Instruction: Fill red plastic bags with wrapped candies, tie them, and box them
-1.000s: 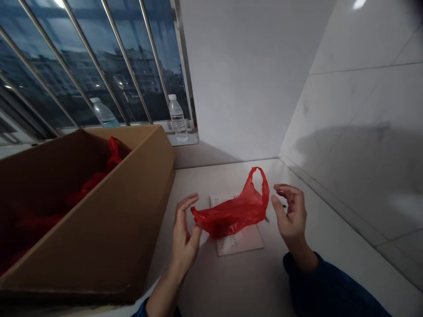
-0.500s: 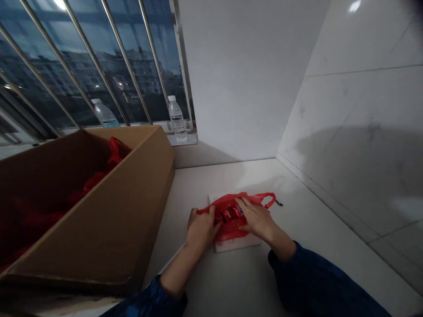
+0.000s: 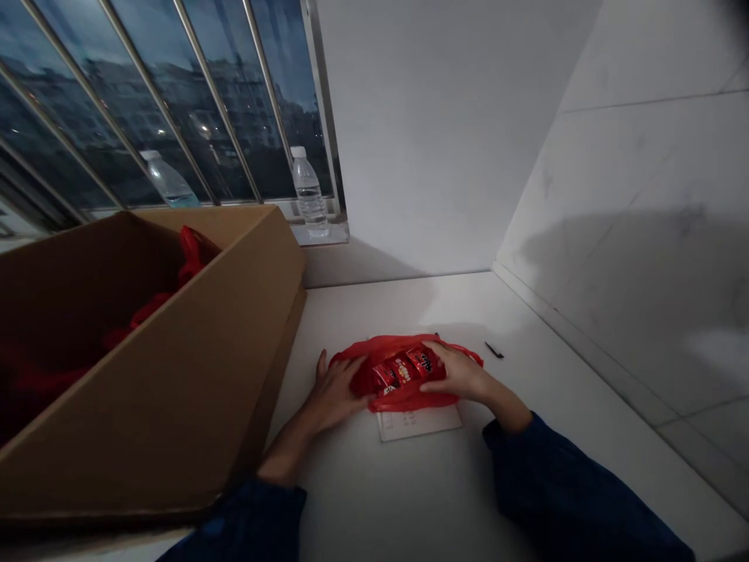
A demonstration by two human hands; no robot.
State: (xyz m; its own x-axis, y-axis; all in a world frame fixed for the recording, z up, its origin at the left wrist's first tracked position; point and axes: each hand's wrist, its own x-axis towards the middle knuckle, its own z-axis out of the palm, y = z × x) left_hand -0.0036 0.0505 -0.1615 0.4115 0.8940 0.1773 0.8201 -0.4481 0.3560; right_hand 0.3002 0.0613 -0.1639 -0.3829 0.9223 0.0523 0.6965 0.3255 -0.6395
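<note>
A red plastic bag (image 3: 403,373) lies flattened on a white sheet of paper (image 3: 418,422) on the white counter (image 3: 421,499). Printed marks show on the bag's middle. My left hand (image 3: 335,390) lies flat on the bag's left end with its fingers spread. On the right side, my right hand (image 3: 462,375) presses down on the bag, fingers stretched over it. Both arms wear dark blue sleeves.
A large open cardboard box (image 3: 175,375) with more red bags (image 3: 175,285) inside fills the left. Two water bottles (image 3: 308,192) stand on the sill by the barred window. A small dark object (image 3: 493,350) lies right of the bag. Tiled walls close the back and right.
A second ago the bag hung in the air between my raised hands. It has since been laid down on the paper, and both hands have flattened and spread it.
</note>
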